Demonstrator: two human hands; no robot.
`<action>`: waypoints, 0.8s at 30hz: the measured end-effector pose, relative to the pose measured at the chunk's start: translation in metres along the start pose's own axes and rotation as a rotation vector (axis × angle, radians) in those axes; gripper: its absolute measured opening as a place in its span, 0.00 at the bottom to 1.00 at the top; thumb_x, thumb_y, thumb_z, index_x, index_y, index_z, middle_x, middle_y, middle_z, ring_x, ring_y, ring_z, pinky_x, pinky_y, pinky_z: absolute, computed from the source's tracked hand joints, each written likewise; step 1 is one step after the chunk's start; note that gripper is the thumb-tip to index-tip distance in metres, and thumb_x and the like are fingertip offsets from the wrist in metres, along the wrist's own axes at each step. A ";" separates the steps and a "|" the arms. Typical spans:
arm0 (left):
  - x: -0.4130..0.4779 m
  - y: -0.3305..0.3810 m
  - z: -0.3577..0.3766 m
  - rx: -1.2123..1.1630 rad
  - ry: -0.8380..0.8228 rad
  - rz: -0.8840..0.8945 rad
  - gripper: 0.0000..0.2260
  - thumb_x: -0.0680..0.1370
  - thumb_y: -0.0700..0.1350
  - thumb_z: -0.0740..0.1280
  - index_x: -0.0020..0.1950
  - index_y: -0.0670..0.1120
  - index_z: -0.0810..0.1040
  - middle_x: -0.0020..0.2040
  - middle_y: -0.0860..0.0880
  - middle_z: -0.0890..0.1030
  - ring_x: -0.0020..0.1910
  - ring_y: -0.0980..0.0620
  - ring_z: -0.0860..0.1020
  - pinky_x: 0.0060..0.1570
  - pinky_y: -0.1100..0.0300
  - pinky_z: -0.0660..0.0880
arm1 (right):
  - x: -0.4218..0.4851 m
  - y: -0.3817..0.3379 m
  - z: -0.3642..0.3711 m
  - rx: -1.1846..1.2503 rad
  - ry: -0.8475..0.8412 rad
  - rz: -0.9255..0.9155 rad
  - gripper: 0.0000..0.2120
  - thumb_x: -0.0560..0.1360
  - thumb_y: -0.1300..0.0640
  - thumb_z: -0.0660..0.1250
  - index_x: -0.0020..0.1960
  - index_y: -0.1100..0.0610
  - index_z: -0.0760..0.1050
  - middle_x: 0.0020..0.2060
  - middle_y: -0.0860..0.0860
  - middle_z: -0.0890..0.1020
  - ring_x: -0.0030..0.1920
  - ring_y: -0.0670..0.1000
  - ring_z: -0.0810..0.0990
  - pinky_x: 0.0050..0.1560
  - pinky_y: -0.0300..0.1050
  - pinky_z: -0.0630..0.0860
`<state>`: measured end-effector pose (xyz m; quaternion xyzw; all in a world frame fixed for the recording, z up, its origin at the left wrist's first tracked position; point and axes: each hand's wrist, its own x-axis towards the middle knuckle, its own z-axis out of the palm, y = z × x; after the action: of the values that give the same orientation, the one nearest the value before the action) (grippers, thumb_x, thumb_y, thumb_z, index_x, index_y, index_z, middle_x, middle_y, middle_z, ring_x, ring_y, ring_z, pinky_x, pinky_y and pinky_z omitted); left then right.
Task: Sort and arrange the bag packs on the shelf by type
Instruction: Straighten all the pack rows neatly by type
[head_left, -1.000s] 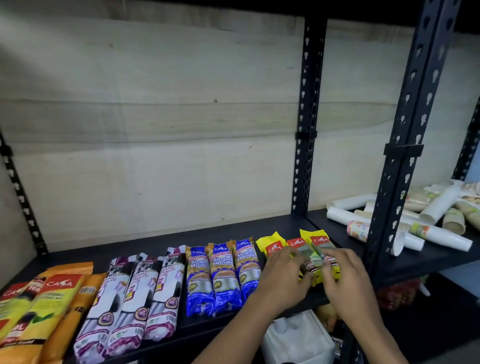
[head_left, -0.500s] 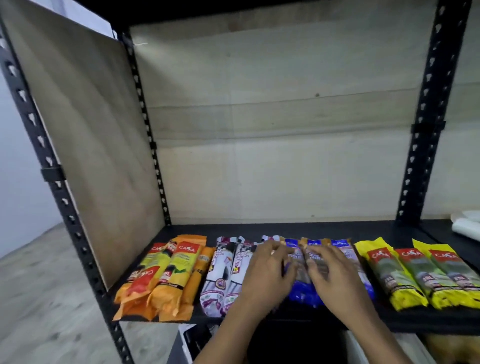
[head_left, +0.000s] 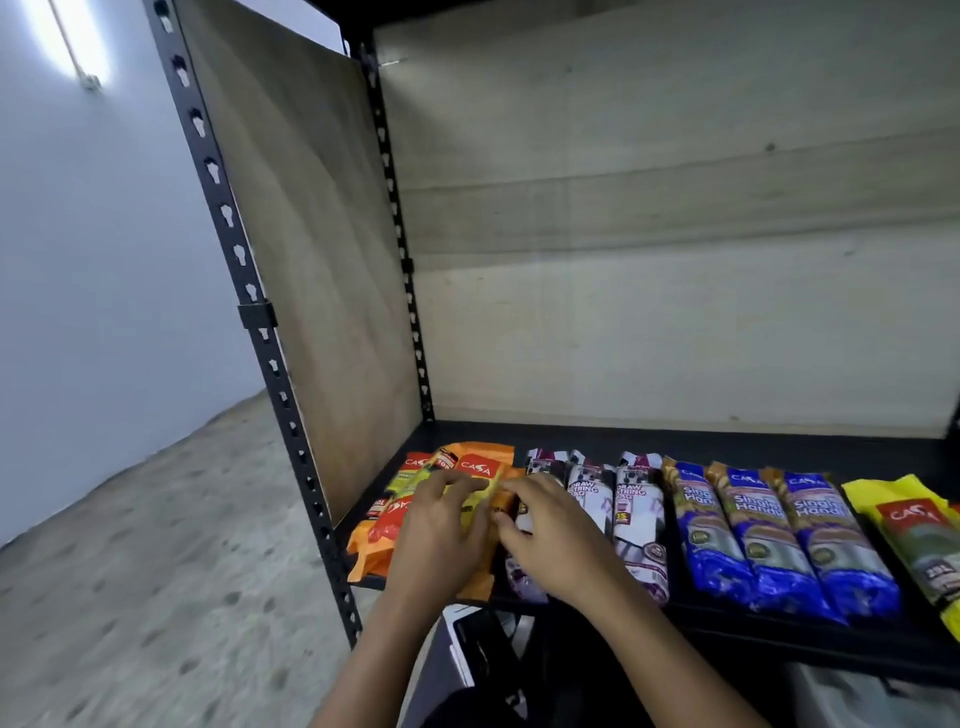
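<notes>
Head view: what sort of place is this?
Probably a shop stockroom or small store: a black slotted-steel rack backed with plywood, branded bag packs laid in rows by type, and a bare concrete floor.

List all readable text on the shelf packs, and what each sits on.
"CASA": orange packs
"DRAW STRING BAG": white-and-purple packs
"15": the same white-and-purple packs, below the name
"CASA": blue packs, at the top
"Single Handle": blue packs, under the brand
"CASA": yellow pack
All the smaller print and round seals are too blurred to read.
</notes>
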<state>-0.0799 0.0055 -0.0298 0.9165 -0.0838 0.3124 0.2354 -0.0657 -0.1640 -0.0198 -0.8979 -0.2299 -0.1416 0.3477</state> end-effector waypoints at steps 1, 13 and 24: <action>0.000 -0.004 -0.003 0.002 0.003 -0.014 0.12 0.80 0.51 0.66 0.60 0.50 0.81 0.60 0.51 0.78 0.58 0.54 0.76 0.56 0.59 0.75 | 0.003 -0.005 0.006 -0.002 -0.007 -0.007 0.20 0.79 0.45 0.62 0.70 0.48 0.71 0.65 0.45 0.71 0.65 0.47 0.72 0.60 0.45 0.74; -0.011 -0.054 -0.036 -0.016 -0.059 -0.251 0.14 0.82 0.50 0.63 0.64 0.51 0.82 0.62 0.51 0.77 0.60 0.51 0.76 0.58 0.58 0.74 | 0.013 -0.035 0.043 -0.106 -0.190 -0.017 0.32 0.74 0.28 0.56 0.75 0.37 0.61 0.76 0.44 0.57 0.76 0.54 0.53 0.69 0.58 0.67; -0.018 -0.068 -0.050 0.048 -0.277 -0.552 0.34 0.72 0.69 0.68 0.75 0.59 0.67 0.70 0.44 0.70 0.65 0.43 0.75 0.55 0.55 0.76 | 0.015 -0.053 0.041 -0.103 -0.276 0.095 0.36 0.67 0.27 0.66 0.69 0.43 0.66 0.74 0.47 0.56 0.74 0.55 0.55 0.64 0.59 0.69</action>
<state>-0.1005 0.0894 -0.0317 0.9438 0.1442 0.1106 0.2761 -0.0761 -0.0964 -0.0130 -0.9354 -0.2252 -0.0120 0.2725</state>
